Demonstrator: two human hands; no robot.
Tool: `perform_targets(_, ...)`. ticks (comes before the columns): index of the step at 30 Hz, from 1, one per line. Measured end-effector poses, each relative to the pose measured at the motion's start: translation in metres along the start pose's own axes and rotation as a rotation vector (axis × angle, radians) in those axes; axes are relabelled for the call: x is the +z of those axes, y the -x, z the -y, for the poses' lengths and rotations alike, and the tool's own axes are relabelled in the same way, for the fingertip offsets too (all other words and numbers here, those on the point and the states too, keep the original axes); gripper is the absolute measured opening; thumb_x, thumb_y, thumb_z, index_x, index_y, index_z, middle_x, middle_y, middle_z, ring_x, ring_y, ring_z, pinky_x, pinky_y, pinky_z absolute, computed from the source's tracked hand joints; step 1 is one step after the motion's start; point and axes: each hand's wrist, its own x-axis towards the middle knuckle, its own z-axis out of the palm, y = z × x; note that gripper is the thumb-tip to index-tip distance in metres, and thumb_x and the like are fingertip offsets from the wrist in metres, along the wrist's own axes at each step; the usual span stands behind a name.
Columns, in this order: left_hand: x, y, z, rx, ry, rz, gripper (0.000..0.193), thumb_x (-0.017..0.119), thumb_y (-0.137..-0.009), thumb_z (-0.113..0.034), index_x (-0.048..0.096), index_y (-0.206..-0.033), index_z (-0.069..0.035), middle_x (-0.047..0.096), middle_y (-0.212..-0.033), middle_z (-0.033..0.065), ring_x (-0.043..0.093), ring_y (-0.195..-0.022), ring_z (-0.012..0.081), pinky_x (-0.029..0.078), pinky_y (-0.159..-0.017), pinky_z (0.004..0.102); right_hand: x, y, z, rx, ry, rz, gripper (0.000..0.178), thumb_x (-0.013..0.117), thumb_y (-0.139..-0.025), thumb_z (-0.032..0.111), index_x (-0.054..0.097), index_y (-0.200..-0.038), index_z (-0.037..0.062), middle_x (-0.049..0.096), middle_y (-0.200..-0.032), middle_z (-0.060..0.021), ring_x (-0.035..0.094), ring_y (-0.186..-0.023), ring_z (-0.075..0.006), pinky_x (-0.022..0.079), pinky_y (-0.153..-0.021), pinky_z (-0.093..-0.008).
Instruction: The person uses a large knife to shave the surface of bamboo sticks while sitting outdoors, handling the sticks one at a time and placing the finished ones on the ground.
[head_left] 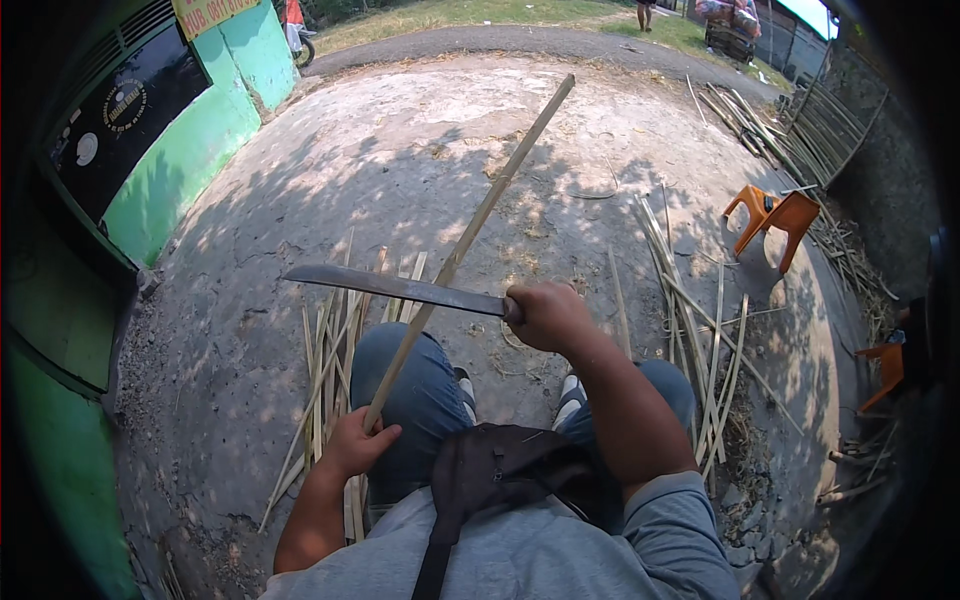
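Observation:
My left hand [355,445] is closed around the lower end of a long bamboo strip [480,212], by my left knee. The strip slants up and away to the right, its far end over the concrete. In my right hand [548,316] is the handle of a machete [400,288], its long dark blade pointing left. The blade crosses the strip near its middle; whether it bites into the bamboo I cannot tell. Split bamboo strips [325,370] lie beside my left leg, and more strips [690,310] are on the ground to the right of my right leg.
An orange plastic chair [775,222] stands at the right, with a bamboo pile [745,125] behind it. A green wall [205,140] runs along the left. Across my lap lies a black bag [500,462]. Far off, a person [645,12] is near the road.

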Motion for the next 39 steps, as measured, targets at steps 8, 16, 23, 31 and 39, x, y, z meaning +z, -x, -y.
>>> perform_targets(8, 0.000, -0.001, -0.010, 0.001, -0.168, -0.002, 0.041, 0.086, -0.087, -0.036, 0.057, -0.079, -0.008, 0.056, -0.065, 0.0010, 0.052, -0.061, 0.0123, 0.044, -0.058, 0.0336, 0.003, -0.002, 0.023, -0.056, 0.159, 0.181, 0.014, 0.070, -0.087, 0.029, 0.073, -0.092, 0.0160, 0.074, -0.083, -0.0126, 0.074, -0.081, -0.0391, 0.057, -0.072, -0.0544)
perform_targets(16, 0.001, 0.001, 0.001, 0.027, -0.076, -0.008, 0.040, 0.086, -0.087, -0.034, 0.057, -0.080, -0.008, 0.055, -0.066, -0.0002, 0.050, -0.063, 0.0113, 0.044, -0.058, 0.0329, -0.003, -0.004, -0.025, 0.108, -0.016, -0.078, 0.017, 0.067, -0.091, 0.027, 0.073, -0.090, 0.0116, 0.070, -0.082, -0.0200, 0.070, -0.084, -0.0432, 0.056, -0.076, -0.0551)
perform_targets(23, 0.000, -0.002, 0.005, -0.024, -0.050, -0.003, 0.039, 0.086, -0.088, -0.033, 0.057, -0.080, -0.008, 0.055, -0.067, 0.0003, 0.050, -0.064, 0.0113, 0.044, -0.059, 0.0327, 0.003, 0.000, 0.004, -0.048, -0.005, -0.009, 0.013, 0.067, -0.089, 0.026, 0.071, -0.089, 0.0132, 0.071, -0.079, -0.0156, 0.071, -0.080, -0.0416, 0.056, -0.073, -0.0553)
perform_targets(31, 0.000, 0.002, -0.005, 0.006, -0.110, 0.004, 0.040, 0.086, -0.087, -0.034, 0.057, -0.081, -0.008, 0.055, -0.067, 0.0002, 0.051, -0.064, 0.0108, 0.044, -0.059, 0.0322, -0.005, -0.003, -0.014, -0.062, 0.098, 0.009, 0.016, 0.068, -0.089, 0.028, 0.070, -0.085, 0.0126, 0.070, -0.078, -0.0165, 0.071, -0.079, -0.0406, 0.056, -0.072, -0.0544)
perform_targets(39, 0.000, 0.000, 0.001, -0.028, -0.011, 0.007, 0.038, 0.086, -0.088, -0.030, 0.056, -0.080, -0.009, 0.054, -0.068, -0.0022, 0.049, -0.064, 0.0091, 0.043, -0.058, 0.0306, -0.005, -0.002, -0.023, 0.133, -0.074, -0.029, 0.018, 0.069, -0.089, 0.030, 0.073, -0.093, 0.0130, 0.071, -0.087, -0.0195, 0.070, -0.085, -0.0430, 0.056, -0.076, -0.0539)
